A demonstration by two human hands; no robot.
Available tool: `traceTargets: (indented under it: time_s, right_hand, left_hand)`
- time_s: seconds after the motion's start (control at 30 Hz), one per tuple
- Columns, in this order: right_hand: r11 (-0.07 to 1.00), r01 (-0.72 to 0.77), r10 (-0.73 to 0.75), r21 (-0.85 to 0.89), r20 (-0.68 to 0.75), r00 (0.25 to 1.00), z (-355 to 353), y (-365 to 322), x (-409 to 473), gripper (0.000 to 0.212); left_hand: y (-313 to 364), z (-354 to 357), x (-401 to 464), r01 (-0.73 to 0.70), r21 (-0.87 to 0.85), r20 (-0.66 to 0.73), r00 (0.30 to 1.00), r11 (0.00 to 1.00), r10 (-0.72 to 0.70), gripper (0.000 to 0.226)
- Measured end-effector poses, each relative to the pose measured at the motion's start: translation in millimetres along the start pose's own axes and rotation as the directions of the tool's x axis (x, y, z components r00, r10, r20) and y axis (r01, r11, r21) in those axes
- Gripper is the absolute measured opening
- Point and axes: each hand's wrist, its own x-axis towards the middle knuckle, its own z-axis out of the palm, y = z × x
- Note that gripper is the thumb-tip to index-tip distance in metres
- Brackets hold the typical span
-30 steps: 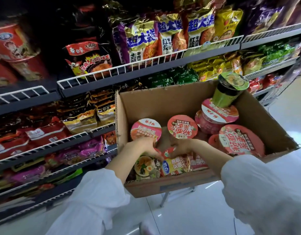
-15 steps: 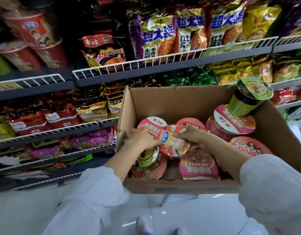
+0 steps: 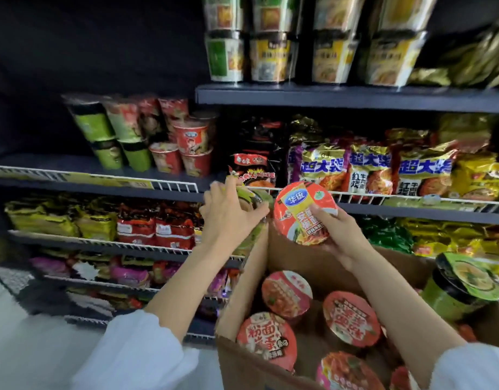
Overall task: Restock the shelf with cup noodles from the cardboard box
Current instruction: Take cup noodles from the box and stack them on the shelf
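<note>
My right hand [image 3: 336, 235] grips a red cup noodle [image 3: 303, 212] with a blue logo, lid facing me, raised above the cardboard box [image 3: 242, 358]. My left hand [image 3: 231, 218] holds a green cup noodle [image 3: 252, 201], mostly hidden behind my fingers, lifted in front of the white wire shelf rail [image 3: 169, 187]. Several pink-lidded bowl noodles [image 3: 287, 294] lie in the box, and a tall green cup [image 3: 453, 294] leans at its right side. Green and red cups [image 3: 147, 136] stand stacked on the dark shelf [image 3: 73, 164] at upper left.
Bagged noodles [image 3: 369, 170] fill the shelf behind my hands and the lower racks [image 3: 130, 226]. Tall cups [image 3: 284, 46] are stacked on the top shelf. White floor [image 3: 17, 347] shows at lower left. The shelf has bare room left of the stacked cups.
Both hands have lifted out of the box, each holding a cup noodle, and risen toward the shelf. The view has tilted up, showing the higher shelves.
</note>
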Motion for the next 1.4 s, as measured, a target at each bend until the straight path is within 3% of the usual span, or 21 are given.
traceTargets:
  time_s: [0.13,0.37,0.47,0.7,0.83,1.17,1.4]
  right_hand:
    - [0.994,0.099,-0.102,0.051,0.075,0.992,65.0,-32.7,0.1,0.029]
    - [0.965,0.179,-0.204,0.192,0.121,0.971,229.5,-49.2,17.1,0.039]
    - [0.964,0.163,-0.199,0.212,0.163,0.966,312.9,-47.8,27.3,0.040]
    - [0.959,0.036,-0.114,0.280,0.266,0.957,469.1,-41.1,59.3,0.035]
    - [0.943,0.029,-0.101,0.332,0.203,0.974,518.3,-42.2,95.6,0.035]
    - [0.909,0.065,-0.013,0.412,-0.129,0.992,528.0,-65.2,206.1,0.033]
    - [0.934,-0.006,0.109,0.356,-0.269,0.957,518.5,-79.6,246.8,0.038]
  left_hand:
    - [-29.5,-60.9,25.5,0.069,-0.216,-0.119,0.988,0.974,-0.096,0.056]
    - [-157.9,-147.2,80.4,0.311,-0.557,-0.061,0.909,0.770,-0.412,0.052]
    - [-222.9,-179.3,95.2,0.362,-0.564,-0.071,0.874,0.742,-0.480,0.053]
    - [-338.0,-250.5,138.8,0.301,-0.488,-0.242,0.856,0.820,-0.458,0.042]
    - [-380.6,-260.4,178.5,0.250,-0.483,-0.276,0.866,0.839,-0.417,0.044]
    - [-387.6,-221.5,289.3,0.112,-0.311,-0.126,0.979,0.944,-0.158,0.047]
    - [-389.9,-213.2,326.2,0.042,-0.303,0.003,0.999,0.952,-0.043,0.049]
